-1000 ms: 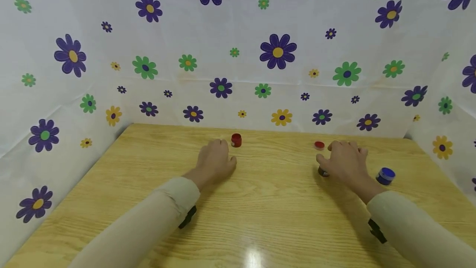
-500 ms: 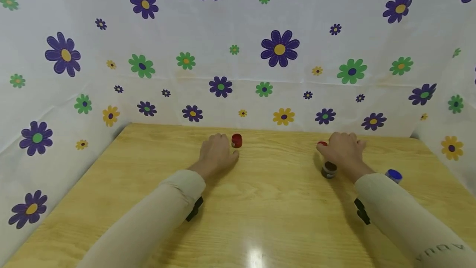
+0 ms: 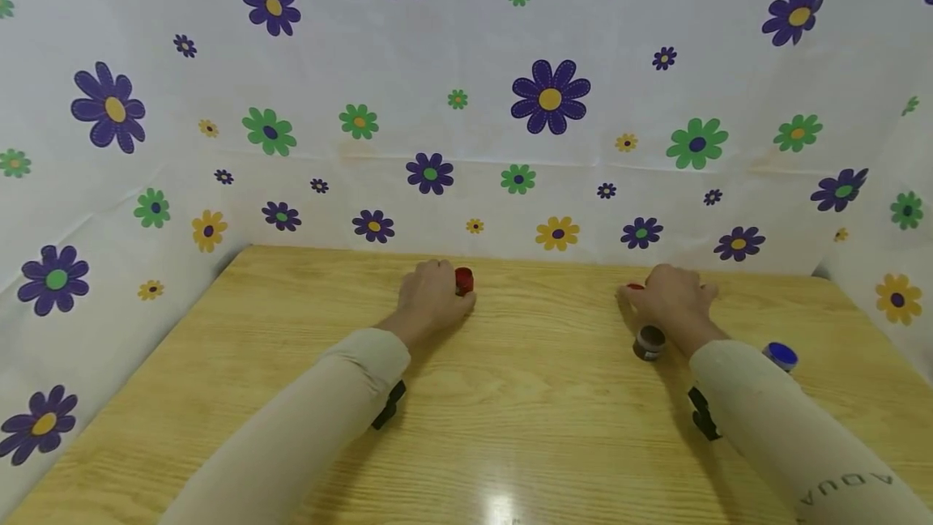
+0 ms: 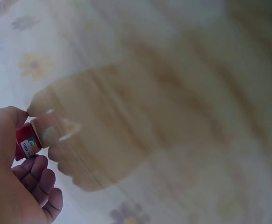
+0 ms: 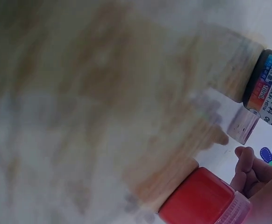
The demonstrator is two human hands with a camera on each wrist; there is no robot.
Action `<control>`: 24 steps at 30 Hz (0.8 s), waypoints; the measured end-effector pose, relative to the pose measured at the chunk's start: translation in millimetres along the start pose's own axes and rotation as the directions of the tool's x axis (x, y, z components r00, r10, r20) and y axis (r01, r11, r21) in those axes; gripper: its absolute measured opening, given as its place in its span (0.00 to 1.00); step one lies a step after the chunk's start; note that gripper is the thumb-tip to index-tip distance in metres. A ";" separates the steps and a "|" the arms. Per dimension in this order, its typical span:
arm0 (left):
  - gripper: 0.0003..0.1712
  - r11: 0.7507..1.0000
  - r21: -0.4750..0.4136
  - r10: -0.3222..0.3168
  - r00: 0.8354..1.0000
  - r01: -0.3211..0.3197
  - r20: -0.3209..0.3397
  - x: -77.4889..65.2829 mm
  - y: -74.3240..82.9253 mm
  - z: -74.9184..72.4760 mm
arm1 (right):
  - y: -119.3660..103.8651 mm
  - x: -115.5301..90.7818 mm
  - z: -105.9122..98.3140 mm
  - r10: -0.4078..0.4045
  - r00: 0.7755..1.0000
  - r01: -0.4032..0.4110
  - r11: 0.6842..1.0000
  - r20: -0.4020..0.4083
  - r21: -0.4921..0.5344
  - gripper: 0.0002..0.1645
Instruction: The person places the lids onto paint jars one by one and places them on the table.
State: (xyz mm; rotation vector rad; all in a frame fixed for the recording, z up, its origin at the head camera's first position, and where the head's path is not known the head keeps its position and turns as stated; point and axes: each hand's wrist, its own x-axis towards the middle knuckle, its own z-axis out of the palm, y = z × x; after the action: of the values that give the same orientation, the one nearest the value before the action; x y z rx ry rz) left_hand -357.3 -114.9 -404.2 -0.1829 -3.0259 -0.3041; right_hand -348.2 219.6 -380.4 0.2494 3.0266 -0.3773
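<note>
At the table's far side, my left hand (image 3: 433, 298) curls round a small open red paint jar (image 3: 464, 280). The left wrist view shows this labelled red jar (image 4: 27, 142) between the thumb and curled fingers (image 4: 37, 175). My right hand (image 3: 674, 298) reaches down over a small red-tinted lid (image 3: 636, 287), which shows beside the thumb. In the right wrist view its fingers (image 5: 246, 165) are bent near a clear, pinkish lid (image 5: 242, 125); their grip on it is unclear. A dark paint jar (image 3: 649, 343) stands just in front of the right hand.
A blue paint jar (image 3: 780, 356) stands partly hidden behind the right sleeve. Close to the right wrist camera is a red container (image 5: 196, 200) with a clear rim. Flower-printed cloth (image 3: 466, 128) hangs round the back and sides of the wooden table (image 3: 525, 428).
My left hand has moved right and closed in round the red jar. My right hand has shifted past the dark jar to the red lid, uncovering that jar.
</note>
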 end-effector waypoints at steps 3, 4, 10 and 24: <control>0.23 1.000 0.003 0.007 1.000 -0.007 -0.001 -0.2 0.6 -1.6 | -1.1 0.3 -0.1 -0.006 1.000 0.006 1.000 0.003 0.003 0.30; 0.23 1.000 0.006 0.014 1.000 -0.014 0.000 -0.5 1.1 -2.4 | -1.0 0.5 -0.3 -0.009 1.000 0.009 1.000 0.008 0.004 0.29; 0.23 0.999 0.015 0.028 0.999 -0.028 0.022 -3.5 5.0 -4.4 | 1.2 -1.2 -2.9 -0.014 0.999 0.014 1.000 0.047 0.004 0.28; 0.20 0.997 -0.009 0.072 0.997 -0.072 0.006 -17.6 1.8 -5.2 | 5.4 -5.2 0.0 -0.025 0.999 0.024 0.999 0.022 0.032 0.25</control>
State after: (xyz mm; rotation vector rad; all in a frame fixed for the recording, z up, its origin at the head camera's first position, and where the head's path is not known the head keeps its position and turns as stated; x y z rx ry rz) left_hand -339.3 -116.2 -400.6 -0.2939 -3.0160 -0.3113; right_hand -342.2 224.0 -381.2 0.2093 3.0068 -0.4269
